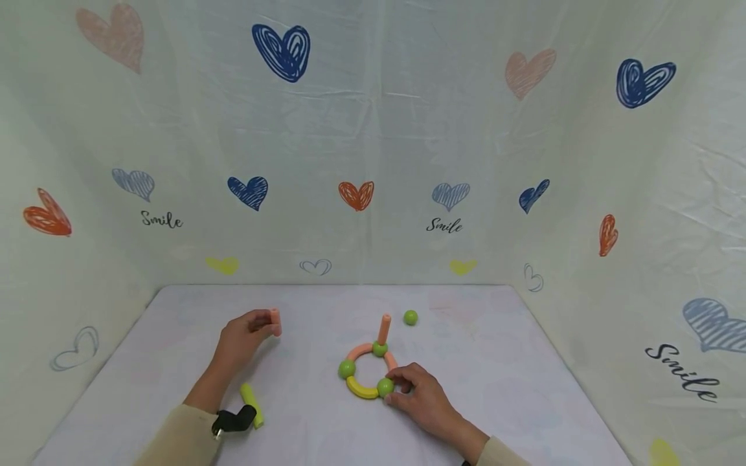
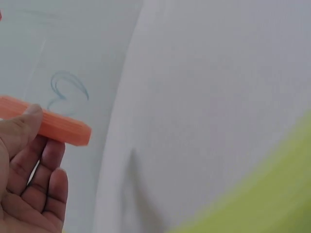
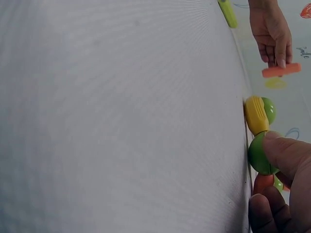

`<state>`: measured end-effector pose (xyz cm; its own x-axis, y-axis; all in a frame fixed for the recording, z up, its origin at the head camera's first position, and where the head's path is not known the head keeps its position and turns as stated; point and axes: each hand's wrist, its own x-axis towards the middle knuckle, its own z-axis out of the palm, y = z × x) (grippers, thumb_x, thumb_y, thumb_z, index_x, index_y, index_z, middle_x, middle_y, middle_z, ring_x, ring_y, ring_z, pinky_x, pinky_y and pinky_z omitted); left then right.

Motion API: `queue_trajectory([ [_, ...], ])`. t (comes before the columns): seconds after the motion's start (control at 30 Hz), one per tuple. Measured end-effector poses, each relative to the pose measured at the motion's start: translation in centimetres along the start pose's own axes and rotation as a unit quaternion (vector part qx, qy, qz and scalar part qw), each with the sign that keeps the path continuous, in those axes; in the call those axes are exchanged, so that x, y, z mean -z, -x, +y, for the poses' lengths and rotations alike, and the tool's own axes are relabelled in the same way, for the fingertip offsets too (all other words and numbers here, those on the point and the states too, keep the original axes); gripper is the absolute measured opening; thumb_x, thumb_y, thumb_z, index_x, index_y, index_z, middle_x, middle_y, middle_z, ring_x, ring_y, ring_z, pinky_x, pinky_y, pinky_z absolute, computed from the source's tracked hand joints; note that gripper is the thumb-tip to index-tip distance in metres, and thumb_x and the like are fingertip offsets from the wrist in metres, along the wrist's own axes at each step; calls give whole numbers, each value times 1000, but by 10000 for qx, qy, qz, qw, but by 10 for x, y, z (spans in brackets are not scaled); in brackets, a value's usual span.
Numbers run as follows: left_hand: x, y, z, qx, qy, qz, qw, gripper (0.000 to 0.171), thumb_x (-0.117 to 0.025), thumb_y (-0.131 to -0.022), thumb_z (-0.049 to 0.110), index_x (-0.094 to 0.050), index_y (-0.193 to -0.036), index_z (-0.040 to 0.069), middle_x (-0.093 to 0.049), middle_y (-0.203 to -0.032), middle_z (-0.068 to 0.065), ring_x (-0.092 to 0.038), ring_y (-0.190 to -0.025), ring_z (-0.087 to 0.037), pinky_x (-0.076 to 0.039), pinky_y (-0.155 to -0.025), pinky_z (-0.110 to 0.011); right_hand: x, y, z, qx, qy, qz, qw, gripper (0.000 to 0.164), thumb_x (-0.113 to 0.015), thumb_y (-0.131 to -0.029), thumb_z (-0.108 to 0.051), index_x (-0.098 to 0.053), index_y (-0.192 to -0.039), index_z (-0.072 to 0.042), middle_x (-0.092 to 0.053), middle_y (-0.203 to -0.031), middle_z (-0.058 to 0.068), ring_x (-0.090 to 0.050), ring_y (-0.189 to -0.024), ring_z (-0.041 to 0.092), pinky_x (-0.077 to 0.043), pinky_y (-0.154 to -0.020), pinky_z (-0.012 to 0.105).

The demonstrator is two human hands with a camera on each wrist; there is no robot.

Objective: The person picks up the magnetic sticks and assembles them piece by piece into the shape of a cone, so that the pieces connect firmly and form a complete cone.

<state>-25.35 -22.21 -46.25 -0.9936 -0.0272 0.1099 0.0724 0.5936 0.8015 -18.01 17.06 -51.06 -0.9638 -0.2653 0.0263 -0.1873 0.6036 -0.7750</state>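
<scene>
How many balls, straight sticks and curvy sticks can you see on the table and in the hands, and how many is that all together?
Balls: 4
Straight sticks: 3
Curvy sticks: 3
Total: 10

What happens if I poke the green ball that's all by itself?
The lone green ball would probably roll, because it is round and sits apart from the ring. It seems likely to be stiff, not squishy: a similar ball looks round even where the right hand grips it.
</scene>
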Motion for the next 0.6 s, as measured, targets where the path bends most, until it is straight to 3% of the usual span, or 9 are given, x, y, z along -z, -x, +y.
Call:
queue_trajectory([
  [0.2, -16, 11, 18, -90, 142, 70, 9998, 37, -77, -99, 25, -71, -130, 5, -77, -122, -11, -72, -113, -29, -57, -95, -33, 0, 0, -1, 16, 29, 5, 10000, 34, -86, -89, -32, -73, -119, -21, -63, -105, -6, -56, -88, 5, -49, -75, 21],
  [0.43, -41, 24, 36, -40, 312, 76, 9995, 33, -77, -97, 18, -72, -128, 6, -78, -117, -9, -73, -110, -28, -60, -94, -42, 1, 0, 0, 17, 16, 4, 10000, 34, -86, -89, -32, -73, -119, -21, -63, -105, -6, -55, -87, 5, -49, -75, 21],
  [0.6, -56, 30, 51, -67, 363, 64, 9993, 30, -78, -96, 16, -73, -124, 8, -78, -113, -6, -72, -107, -25, -61, -90, -39, 1, 0, 1, 52, -18, -19, 10000, 34, -86, -89, -32, -73, -119, -21, -63, -105, -6, -56, -87, 4, -49, -76, 21],
])
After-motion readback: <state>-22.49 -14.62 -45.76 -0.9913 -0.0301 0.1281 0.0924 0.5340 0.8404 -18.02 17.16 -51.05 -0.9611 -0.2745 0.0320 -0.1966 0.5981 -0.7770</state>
